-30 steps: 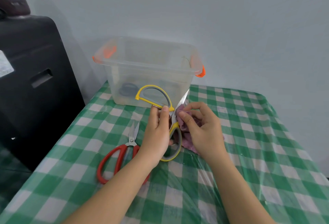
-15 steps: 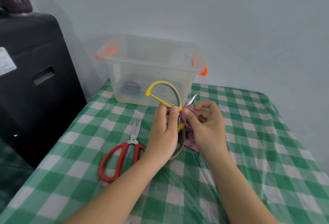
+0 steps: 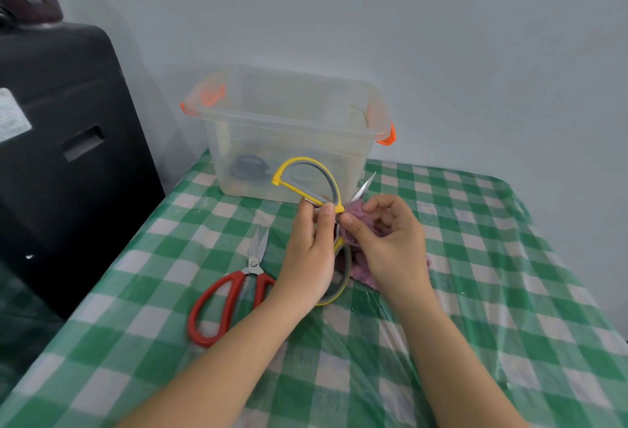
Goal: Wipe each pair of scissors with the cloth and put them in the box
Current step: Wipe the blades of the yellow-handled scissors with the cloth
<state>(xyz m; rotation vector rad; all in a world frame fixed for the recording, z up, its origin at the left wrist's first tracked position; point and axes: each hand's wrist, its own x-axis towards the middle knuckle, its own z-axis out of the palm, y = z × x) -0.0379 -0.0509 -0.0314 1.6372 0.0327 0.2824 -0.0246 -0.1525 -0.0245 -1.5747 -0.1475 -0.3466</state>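
At a desk (image 3: 475, 257) spread with green-and-white checked cloth under clear plastic, I hold a pair of yellow-and-grey scissors (image 3: 307, 183) up between my two hands. My left hand (image 3: 311, 254) grips them near the pivot, thumb and fingers closed around the base of the handles; one yellow loop arcs up and away from that grip, the other hangs down below my palm. My right hand (image 3: 390, 244), just beside the left and touching the scissors, pinches a purple cloth (image 3: 360, 220) around one blade, so the grip there is closed on cloth and steel together. The bare tip of the blade (image 3: 365, 186) pokes out above my right fingers, slanting up toward the box. The rest of the cloth trails down under my right wrist onto the desk.

Just left of my left hand, a pair of red-handled scissors (image 3: 231, 295) lies flat on the desk, blades slightly apart and pointing away from me. Beyond both hands stands the clear plastic box (image 3: 292, 128) with orange latches, lid off; through its front wall a dark pair of scissors (image 3: 249, 167) shows on the bottom. Far to my left is a black cabinet (image 3: 68, 155).
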